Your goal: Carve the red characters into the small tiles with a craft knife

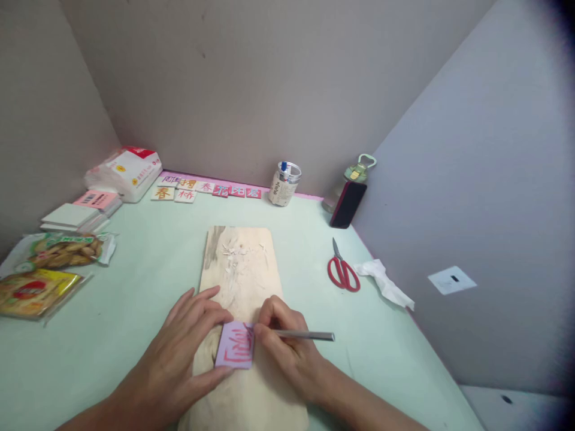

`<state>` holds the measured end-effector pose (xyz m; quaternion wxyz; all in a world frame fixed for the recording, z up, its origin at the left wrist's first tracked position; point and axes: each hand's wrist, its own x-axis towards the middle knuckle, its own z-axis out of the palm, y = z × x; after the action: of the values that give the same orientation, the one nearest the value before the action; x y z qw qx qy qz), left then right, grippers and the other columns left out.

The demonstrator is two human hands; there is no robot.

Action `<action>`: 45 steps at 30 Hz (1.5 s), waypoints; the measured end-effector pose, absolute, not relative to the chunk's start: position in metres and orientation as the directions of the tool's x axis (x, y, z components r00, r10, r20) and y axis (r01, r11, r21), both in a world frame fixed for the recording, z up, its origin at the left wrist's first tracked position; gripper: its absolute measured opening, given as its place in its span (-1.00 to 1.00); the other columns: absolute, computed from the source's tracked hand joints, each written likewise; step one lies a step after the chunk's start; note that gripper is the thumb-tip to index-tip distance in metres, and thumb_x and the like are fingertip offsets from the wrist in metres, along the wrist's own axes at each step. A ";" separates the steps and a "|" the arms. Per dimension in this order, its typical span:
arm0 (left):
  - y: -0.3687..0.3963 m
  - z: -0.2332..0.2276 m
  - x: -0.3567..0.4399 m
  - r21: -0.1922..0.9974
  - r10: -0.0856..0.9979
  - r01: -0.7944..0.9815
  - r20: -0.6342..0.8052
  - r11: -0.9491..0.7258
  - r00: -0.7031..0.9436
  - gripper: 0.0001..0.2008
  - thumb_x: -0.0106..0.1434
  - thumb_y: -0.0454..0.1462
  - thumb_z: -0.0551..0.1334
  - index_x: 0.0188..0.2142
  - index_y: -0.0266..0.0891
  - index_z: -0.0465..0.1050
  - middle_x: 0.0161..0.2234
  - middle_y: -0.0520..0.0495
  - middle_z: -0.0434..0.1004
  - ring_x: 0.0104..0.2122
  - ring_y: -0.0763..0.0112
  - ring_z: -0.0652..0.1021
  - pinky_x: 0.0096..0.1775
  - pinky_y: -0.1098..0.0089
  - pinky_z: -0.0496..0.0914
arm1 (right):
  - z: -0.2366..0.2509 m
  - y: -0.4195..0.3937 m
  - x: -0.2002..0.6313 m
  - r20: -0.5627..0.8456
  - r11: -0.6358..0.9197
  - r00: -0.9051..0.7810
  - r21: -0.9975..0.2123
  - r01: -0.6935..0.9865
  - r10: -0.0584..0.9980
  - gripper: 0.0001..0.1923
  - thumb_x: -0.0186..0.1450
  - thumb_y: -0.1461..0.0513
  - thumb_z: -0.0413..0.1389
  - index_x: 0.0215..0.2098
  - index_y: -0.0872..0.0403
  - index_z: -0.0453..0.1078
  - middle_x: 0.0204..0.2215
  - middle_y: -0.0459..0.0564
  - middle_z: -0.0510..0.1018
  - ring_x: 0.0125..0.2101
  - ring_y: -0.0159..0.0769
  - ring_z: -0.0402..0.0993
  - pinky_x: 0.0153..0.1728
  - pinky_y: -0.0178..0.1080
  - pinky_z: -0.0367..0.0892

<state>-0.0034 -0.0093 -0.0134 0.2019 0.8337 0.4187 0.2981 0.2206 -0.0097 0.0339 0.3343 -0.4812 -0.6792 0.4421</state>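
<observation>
A small purple block [235,345] with red lines on it lies on a long wooden board [239,269], at the near end of the board. The left hand [182,347] rests on the board and holds the block by its left side, with the thumb at the near edge and the fingers at the far edge. The right hand [287,344] is just to the right of the block. Its fingers are pressed together around a thin metal tool [305,336], and the tip of the tool touches the top right part of the block. Little pale chips [233,251] lie on the far part of the board.

Red scissors [342,270] lie on the green table [148,281] to the right, next to a crumpled white tissue [384,281]. Far back stand a jar [284,184], a dark phone [348,204] and a row of small tiles [206,189]. Snack bags [45,272] lie on the left.
</observation>
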 end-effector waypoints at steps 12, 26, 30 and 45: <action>-0.008 -0.014 -0.005 0.572 0.808 0.579 0.315 -0.580 0.498 -0.59 0.24 -0.17 0.33 0.03 -0.01 0.25 -0.04 -0.02 0.47 0.29 0.03 0.26 0.30 -0.06 0.00 | 0.032 -0.009 0.222 0.040 0.154 -0.316 -0.926 0.344 0.948 -0.79 0.37 0.21 0.02 -0.42 0.02 0.14 -0.54 -0.20 0.25 -0.51 -0.38 0.16 -0.45 -0.29 0.08; -0.009 -0.015 -0.007 0.485 0.783 0.616 0.350 -0.621 0.514 -0.60 0.25 -0.14 0.33 0.03 -0.05 0.28 -0.08 -0.01 0.50 0.27 0.03 0.31 0.29 -0.11 0.03 | 0.031 -0.011 0.221 0.091 0.216 -0.304 -0.888 0.406 0.948 -0.80 0.38 0.22 0.02 -0.41 0.02 0.15 -0.56 -0.22 0.24 -0.54 -0.41 0.15 -0.49 -0.31 0.07; -0.011 -0.014 -0.009 0.482 0.772 0.604 0.352 -0.634 0.529 -0.55 0.21 -0.07 0.38 0.01 -0.05 0.27 -0.10 -0.01 0.52 0.26 0.03 0.33 0.30 -0.11 -0.01 | 0.032 -0.011 0.220 0.103 0.225 -0.298 -0.882 0.414 0.949 -0.80 0.36 0.25 0.03 -0.42 0.03 0.16 -0.58 -0.23 0.24 -0.57 -0.43 0.13 -0.51 -0.33 0.06; -0.003 -0.018 -0.005 0.521 0.754 0.558 0.321 -0.646 0.573 -0.52 0.37 -0.19 0.23 0.23 0.04 0.18 -0.08 0.03 0.59 0.12 0.17 0.45 0.32 -0.09 -0.04 | 0.035 -0.012 0.215 0.069 0.171 -0.242 -0.887 0.430 0.968 -0.79 0.32 0.26 0.07 -0.45 0.03 0.15 -0.60 -0.23 0.27 -0.60 -0.46 0.13 -0.55 -0.36 0.07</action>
<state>-0.0045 -0.0028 -0.0177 0.1848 0.8674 0.3782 0.2653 0.2154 -0.0125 0.0353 0.3433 -0.5111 -0.6837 0.3918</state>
